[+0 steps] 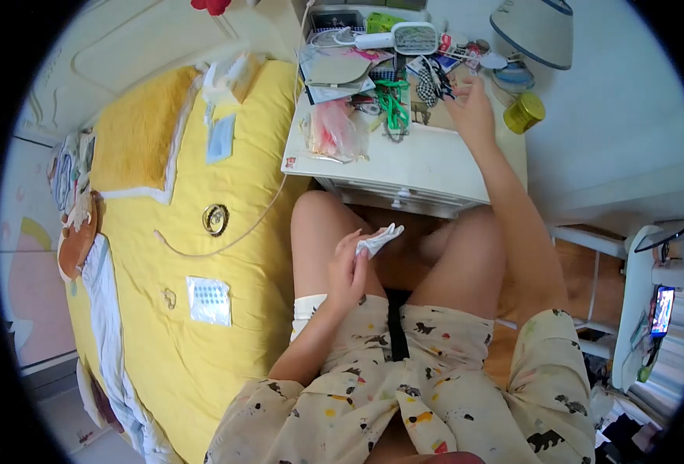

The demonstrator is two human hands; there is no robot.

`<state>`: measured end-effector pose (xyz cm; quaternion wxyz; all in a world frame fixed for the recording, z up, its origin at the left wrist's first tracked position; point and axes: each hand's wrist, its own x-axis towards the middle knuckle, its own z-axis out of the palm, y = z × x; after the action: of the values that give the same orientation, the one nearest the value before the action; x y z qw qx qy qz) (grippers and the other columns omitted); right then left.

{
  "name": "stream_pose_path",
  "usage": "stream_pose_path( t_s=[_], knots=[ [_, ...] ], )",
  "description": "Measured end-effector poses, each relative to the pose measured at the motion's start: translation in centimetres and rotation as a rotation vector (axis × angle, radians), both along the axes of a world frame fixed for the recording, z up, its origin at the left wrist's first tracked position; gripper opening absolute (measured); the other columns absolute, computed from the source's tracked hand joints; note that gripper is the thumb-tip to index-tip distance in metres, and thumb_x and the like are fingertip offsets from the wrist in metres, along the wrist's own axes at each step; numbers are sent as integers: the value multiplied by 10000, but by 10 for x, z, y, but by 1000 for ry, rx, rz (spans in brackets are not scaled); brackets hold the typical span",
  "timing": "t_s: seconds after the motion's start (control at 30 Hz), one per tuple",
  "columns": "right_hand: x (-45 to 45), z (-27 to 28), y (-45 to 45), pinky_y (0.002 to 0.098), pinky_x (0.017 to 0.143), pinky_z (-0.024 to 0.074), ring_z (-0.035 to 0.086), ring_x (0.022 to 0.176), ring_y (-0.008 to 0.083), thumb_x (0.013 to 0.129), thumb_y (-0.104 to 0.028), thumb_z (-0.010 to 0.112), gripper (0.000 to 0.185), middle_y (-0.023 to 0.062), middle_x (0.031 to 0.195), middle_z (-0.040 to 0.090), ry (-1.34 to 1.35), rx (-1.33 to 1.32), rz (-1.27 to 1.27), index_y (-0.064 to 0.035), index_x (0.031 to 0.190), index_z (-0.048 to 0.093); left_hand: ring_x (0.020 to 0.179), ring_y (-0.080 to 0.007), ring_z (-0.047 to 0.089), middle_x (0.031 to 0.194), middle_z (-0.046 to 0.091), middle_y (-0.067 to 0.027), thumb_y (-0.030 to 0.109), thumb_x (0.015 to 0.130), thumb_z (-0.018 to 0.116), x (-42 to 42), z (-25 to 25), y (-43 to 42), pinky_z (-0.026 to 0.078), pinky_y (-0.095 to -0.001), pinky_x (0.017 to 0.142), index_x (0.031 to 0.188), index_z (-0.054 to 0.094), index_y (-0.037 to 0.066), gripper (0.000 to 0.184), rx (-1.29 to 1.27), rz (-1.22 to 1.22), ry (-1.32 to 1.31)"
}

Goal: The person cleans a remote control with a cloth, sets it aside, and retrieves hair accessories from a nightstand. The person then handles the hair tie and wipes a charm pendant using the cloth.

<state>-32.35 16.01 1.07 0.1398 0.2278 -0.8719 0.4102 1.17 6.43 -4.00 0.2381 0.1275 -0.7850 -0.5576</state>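
My left hand [347, 267] is closed over my thigh, gripping a crumpled white tissue [380, 240]. My right hand [472, 112] reaches over the cluttered white nightstand [404, 166]. Its fingertips close on a black-and-white checked cloth hair tie [428, 87], whose exact form is hard to make out. Left of it lies a bundle of green ribbon [393, 107]. A clear plastic bag with pink contents [337, 131] rests near the nightstand's front left. To the right of my right hand stands a green-gold tin [523, 114].
A lamp [533, 31] and a white handheld device [411, 38] are at the nightstand's back. On the yellow bed [257, 271] are a tissue box [231, 80], a blue mask [220, 138], a round metallic object [216, 220], a packet [209, 301] and a cable [202, 254].
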Motion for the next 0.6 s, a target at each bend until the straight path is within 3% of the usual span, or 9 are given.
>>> stream_pose_path(
  t_s=[0.1, 0.2, 0.4, 0.5, 0.6],
  knots=[
    [-10, -5, -33, 403, 686, 477, 625, 795, 319, 711, -167, 736, 396, 158, 838, 635, 16, 51, -24, 0, 977, 495, 1097, -361, 536, 1038, 634, -161, 21, 900, 469, -6, -1, -8, 401, -416, 965, 1086, 599, -11, 229, 24, -7, -15],
    [-11, -9, -55, 427, 822, 441, 565, 943, 366, 712, -177, 735, 395, 195, 962, 612, 68, 175, -106, 3, 969, 495, 1099, -355, 541, 1035, 632, -167, 29, 904, 476, -11, -10, -13, 416, -404, 941, 1085, 599, -14, 223, 95, -12, -36],
    [-5, -4, -73, 460, 875, 390, 515, 1022, 372, 676, -204, 749, 457, 187, 1016, 589, 88, 293, -288, -9, 994, 484, 1062, -338, 562, 1047, 624, -180, 54, 909, 492, -16, -19, -19, 443, -374, 894, 1079, 604, -12, 214, 155, -47, -99],
    [-17, -15, -66, 437, 774, 447, 591, 890, 326, 622, -198, 782, 501, 109, 859, 650, 209, 248, -351, -38, 994, 486, 1041, -328, 567, 1045, 624, -176, 67, 916, 492, -16, -16, -19, 443, -375, 890, 1075, 609, -7, 211, 168, -67, -108],
    [-26, -6, -47, 420, 775, 459, 618, 856, 309, 602, -208, 797, 518, 94, 869, 668, -59, 132, -295, -41, 983, 489, 1016, -320, 574, 1035, 626, -169, 73, 923, 486, -16, -11, -20, 447, -369, 877, 1073, 609, -6, 210, 148, -65, -102]
  ],
)
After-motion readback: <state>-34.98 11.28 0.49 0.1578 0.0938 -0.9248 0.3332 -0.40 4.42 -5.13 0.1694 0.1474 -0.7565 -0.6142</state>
